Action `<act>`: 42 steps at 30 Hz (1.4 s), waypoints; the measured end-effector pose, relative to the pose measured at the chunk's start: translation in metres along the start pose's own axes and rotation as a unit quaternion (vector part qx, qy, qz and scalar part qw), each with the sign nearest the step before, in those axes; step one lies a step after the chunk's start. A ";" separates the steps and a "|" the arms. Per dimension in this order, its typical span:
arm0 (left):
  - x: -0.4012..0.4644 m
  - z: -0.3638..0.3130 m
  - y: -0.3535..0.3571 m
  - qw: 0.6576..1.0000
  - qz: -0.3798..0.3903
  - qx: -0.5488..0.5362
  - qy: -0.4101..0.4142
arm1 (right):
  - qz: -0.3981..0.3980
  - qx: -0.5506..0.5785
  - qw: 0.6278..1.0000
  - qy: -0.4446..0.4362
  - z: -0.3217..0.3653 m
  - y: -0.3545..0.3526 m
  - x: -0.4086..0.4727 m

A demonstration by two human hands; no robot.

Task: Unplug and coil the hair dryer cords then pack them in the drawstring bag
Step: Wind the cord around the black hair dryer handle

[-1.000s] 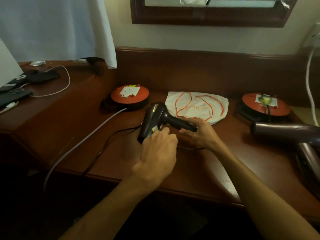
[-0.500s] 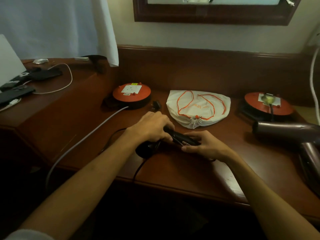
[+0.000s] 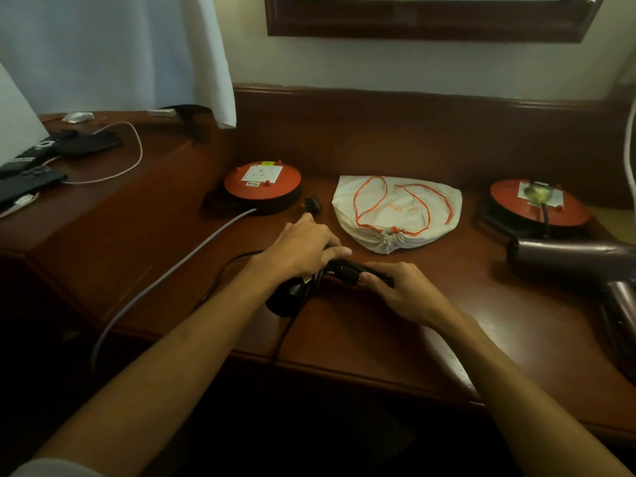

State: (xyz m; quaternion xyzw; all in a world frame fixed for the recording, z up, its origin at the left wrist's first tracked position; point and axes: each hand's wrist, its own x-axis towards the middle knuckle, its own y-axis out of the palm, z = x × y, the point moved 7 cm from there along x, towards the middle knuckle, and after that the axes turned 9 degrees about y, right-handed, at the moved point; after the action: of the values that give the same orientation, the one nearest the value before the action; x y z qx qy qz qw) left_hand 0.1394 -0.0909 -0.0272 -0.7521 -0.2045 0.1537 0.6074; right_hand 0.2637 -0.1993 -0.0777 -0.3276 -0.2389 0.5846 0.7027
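Both hands held a black hair dryer (image 3: 296, 294) lying on the wooden desk (image 3: 361, 339). The left hand (image 3: 299, 247) curled over its body; the right hand (image 3: 399, 290) gripped its handle. Just behind lay a white drawstring bag (image 3: 395, 208), cinched closed, between two orange cord reels (image 3: 261, 182).

Beside the black hair dryer (image 3: 296, 294), a cream drawstring bag (image 3: 395, 215) is showing orange cord; red-orange socket reels (image 3: 262, 182) are flanking it.

Bare desk (image 3: 344, 339) lies open before the drawstring bag (image 3: 395, 215), flanked by two orange reels (image 3: 261, 184).
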 end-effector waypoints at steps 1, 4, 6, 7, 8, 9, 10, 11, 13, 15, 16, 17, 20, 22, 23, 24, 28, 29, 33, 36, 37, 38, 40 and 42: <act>-0.001 0.002 0.003 1.000 0.025 -0.012 0.006 | -0.006 0.015 1.000 -0.001 -0.001 -0.002 0.001; -0.007 0.005 0.007 0.994 0.101 0.001 0.028 | -0.016 0.036 0.999 -0.002 -0.005 -0.010 0.006; -0.009 0.009 0.005 0.991 0.131 0.028 0.022 | -0.009 0.039 0.999 0.008 -0.005 -0.011 0.008; -0.009 0.011 0.005 0.989 0.141 0.033 0.015 | -0.006 0.043 0.999 0.009 -0.005 -0.010 0.009; -0.009 0.013 0.006 0.989 0.144 0.034 0.009 | -0.006 0.047 0.999 0.010 -0.003 -0.011 0.010; -0.009 0.015 0.007 0.990 0.139 0.031 0.008 | -0.008 0.052 0.999 0.011 -0.003 -0.011 0.010; -0.008 0.016 0.009 0.992 0.125 0.025 0.011 | -0.010 0.059 0.998 0.013 -0.003 -0.012 0.011; -0.009 0.018 0.011 0.994 0.106 0.013 0.014 | -0.013 0.068 0.997 0.015 -0.002 -0.013 0.011; -0.010 0.022 0.014 0.998 0.060 -0.026 0.020 | -0.025 0.068 0.997 0.027 -0.001 -0.014 0.012; -0.010 0.030 0.014 0.997 0.015 -0.071 0.018 | -0.063 0.012 0.997 0.035 0.003 -0.013 0.013; -0.010 0.036 0.013 0.997 -0.003 -0.082 0.011 | -0.101 -0.039 0.994 0.031 0.007 -0.014 0.013; -0.010 0.042 0.013 0.997 -0.018 -0.079 0.001 | -0.153 -0.088 0.984 0.016 0.013 -0.017 0.010; -0.014 0.067 0.009 0.994 -0.087 -0.054 -0.041 | -0.303 -0.070 0.948 -0.069 0.045 -0.019 -0.014; -0.020 0.084 0.006 0.985 -0.141 -0.072 -0.064 | -0.299 0.061 0.950 -0.067 0.056 -0.001 -0.027; -0.023 0.091 0.004 0.979 -0.165 -0.089 -0.075 | -0.254 0.114 0.959 -0.050 0.059 0.017 -0.027; -0.027 0.097 0.003 0.972 -0.189 -0.111 -0.087 | -0.200 0.140 0.969 -0.032 0.062 0.037 -0.026; -0.040 0.111 0.005 0.942 -0.249 -0.180 -0.133 | -0.043 0.054 0.997 0.024 0.074 0.101 -0.009; -0.043 0.112 0.005 0.936 -0.256 -0.197 -0.141 | -0.033 0.053 0.998 0.031 0.078 0.104 -0.006; -0.050 0.117 0.005 0.926 -0.264 -0.234 -0.132 | -0.008 0.171 0.985 0.037 0.085 0.094 -0.006; -0.053 0.120 0.006 0.920 -0.273 -0.247 -0.132 | 0.056 0.214 0.973 0.065 0.084 0.086 -0.007; -0.055 0.119 0.005 0.915 -0.285 -0.254 -0.127 | 0.098 0.240 0.962 0.084 0.086 0.086 -0.007; -0.058 0.118 0.002 0.909 -0.299 -0.262 -0.123 | 0.146 0.275 0.944 0.105 0.088 0.090 -0.008; -0.063 0.121 -0.001 0.887 -0.329 -0.296 -0.134 | 0.212 0.370 0.892 0.152 0.092 0.100 -0.015; -0.067 0.125 -0.001 0.868 -0.338 -0.334 -0.145 | 0.211 0.436 0.858 0.173 0.091 0.109 -0.018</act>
State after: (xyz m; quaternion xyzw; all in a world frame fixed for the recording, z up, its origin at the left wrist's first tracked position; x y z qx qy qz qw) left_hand 0.0210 -0.0178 -0.0542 -0.7640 -0.5712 -0.0310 0.2985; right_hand 0.1220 -0.1895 -0.0961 -0.1258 0.2405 0.6971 0.6636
